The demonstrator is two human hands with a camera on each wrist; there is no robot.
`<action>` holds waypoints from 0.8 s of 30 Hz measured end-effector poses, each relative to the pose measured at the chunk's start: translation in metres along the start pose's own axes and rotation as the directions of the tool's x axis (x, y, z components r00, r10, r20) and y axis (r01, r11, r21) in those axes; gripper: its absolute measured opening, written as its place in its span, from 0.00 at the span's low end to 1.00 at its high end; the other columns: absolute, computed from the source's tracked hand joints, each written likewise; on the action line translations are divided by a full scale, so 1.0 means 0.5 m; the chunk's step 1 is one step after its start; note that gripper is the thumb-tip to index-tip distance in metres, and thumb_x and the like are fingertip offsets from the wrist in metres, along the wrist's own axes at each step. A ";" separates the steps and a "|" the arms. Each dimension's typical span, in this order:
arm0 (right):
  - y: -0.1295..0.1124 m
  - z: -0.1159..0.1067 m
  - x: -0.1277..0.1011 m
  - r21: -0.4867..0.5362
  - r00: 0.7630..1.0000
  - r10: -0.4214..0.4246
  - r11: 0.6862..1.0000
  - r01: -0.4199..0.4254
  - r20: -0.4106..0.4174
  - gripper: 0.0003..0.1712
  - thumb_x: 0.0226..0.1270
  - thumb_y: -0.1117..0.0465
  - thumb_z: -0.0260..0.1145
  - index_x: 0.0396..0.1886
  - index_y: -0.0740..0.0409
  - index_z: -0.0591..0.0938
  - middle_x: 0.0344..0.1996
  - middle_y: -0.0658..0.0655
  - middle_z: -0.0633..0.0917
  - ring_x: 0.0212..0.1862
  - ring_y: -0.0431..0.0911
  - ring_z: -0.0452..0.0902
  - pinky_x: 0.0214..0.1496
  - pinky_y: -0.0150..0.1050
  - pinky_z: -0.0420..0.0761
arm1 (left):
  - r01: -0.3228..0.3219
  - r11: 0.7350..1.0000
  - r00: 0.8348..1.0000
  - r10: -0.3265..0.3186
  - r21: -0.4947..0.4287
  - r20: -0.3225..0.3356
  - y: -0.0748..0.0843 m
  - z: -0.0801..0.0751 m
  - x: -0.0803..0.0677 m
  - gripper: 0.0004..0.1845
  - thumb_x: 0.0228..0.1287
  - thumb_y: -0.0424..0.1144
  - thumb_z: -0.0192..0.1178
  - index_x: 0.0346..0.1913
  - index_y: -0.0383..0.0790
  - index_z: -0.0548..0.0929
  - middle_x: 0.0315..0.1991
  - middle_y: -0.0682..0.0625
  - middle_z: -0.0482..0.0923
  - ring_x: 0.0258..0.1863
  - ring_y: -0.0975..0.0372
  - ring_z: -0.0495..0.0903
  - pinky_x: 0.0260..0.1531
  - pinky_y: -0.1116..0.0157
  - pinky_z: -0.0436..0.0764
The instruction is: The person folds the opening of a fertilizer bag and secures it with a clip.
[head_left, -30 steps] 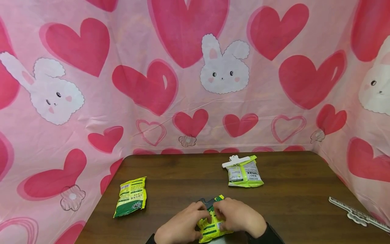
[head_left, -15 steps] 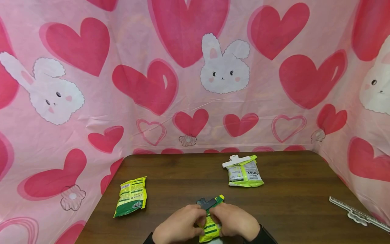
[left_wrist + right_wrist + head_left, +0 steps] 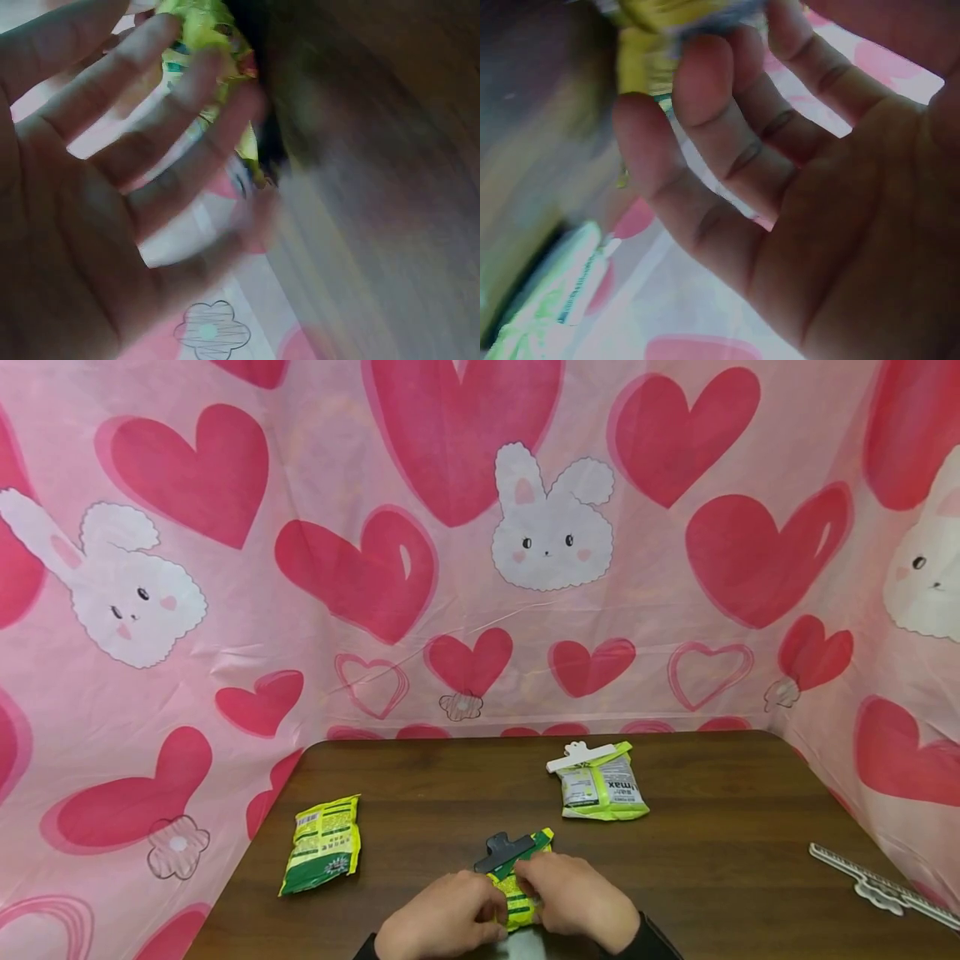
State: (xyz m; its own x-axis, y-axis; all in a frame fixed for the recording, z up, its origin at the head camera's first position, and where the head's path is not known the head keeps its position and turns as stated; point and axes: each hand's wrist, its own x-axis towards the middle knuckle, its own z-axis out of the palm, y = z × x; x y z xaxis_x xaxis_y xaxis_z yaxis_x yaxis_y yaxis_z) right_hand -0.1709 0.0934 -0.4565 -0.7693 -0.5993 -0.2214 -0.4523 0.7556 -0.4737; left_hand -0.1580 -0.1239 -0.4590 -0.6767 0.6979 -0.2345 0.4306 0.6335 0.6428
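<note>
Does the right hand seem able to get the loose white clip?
Probably yes: nothing visible lies between the right hand and the loose white clip, though that hand touches a yellow-green packet.

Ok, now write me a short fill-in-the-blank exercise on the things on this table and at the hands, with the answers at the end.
The held packet with the dark clip, between the left hand and the right hand, is green and ____.
The unclipped packet lies on the table's ____ side.
The rear clip on the grey-and-lime packet is ____.
The loose clip lies on the table's ____ side.
Missing words: yellow; left; white; right.
</note>
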 end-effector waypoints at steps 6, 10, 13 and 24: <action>-0.043 -0.009 -0.019 -0.003 0.990 0.074 0.997 -0.074 0.122 0.08 0.65 0.59 0.78 0.41 0.47 0.87 0.34 0.40 0.79 0.35 0.37 0.74 0.45 0.43 0.80 | 0.135 0.990 0.986 -0.129 -0.049 0.103 0.004 -0.009 -0.014 0.06 0.72 0.41 0.68 0.44 0.49 0.94 0.27 0.65 0.81 0.25 0.70 0.77 0.28 0.68 0.76; -0.062 -0.011 -0.032 0.002 0.972 0.135 0.990 -0.138 0.192 0.10 0.66 0.57 0.78 0.46 0.45 0.89 0.40 0.42 0.78 0.39 0.38 0.74 0.51 0.46 0.81 | 0.161 0.986 0.975 -0.154 -0.033 0.160 0.008 -0.011 -0.019 0.08 0.71 0.41 0.68 0.48 0.48 0.94 0.26 0.63 0.81 0.25 0.70 0.79 0.27 0.69 0.76; -0.068 -0.010 -0.037 0.008 0.969 0.131 0.991 -0.135 0.209 0.11 0.66 0.58 0.78 0.46 0.46 0.89 0.41 0.43 0.78 0.39 0.38 0.73 0.51 0.44 0.80 | 0.180 0.983 0.969 -0.172 -0.032 0.180 0.010 -0.011 -0.020 0.08 0.71 0.40 0.69 0.49 0.47 0.93 0.27 0.63 0.81 0.26 0.69 0.79 0.28 0.68 0.77; -0.064 -0.008 -0.043 -0.039 0.978 0.049 0.998 -0.042 0.202 0.06 0.67 0.59 0.77 0.41 0.48 0.88 0.42 0.44 0.77 0.40 0.36 0.71 0.51 0.39 0.79 | 0.210 0.978 0.952 -0.202 -0.011 0.230 0.006 -0.002 -0.018 0.09 0.71 0.41 0.69 0.49 0.45 0.94 0.28 0.63 0.83 0.28 0.70 0.80 0.31 0.68 0.80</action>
State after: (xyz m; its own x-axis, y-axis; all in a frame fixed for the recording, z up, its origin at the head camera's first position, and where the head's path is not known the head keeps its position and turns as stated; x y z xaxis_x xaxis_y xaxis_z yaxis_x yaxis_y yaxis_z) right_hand -0.1414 0.0832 -0.4332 -0.6835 -0.6023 -0.4124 -0.4367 0.7901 -0.4300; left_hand -0.1514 -0.1288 -0.4541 -0.5936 0.6131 -0.5213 0.2723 0.7626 0.5868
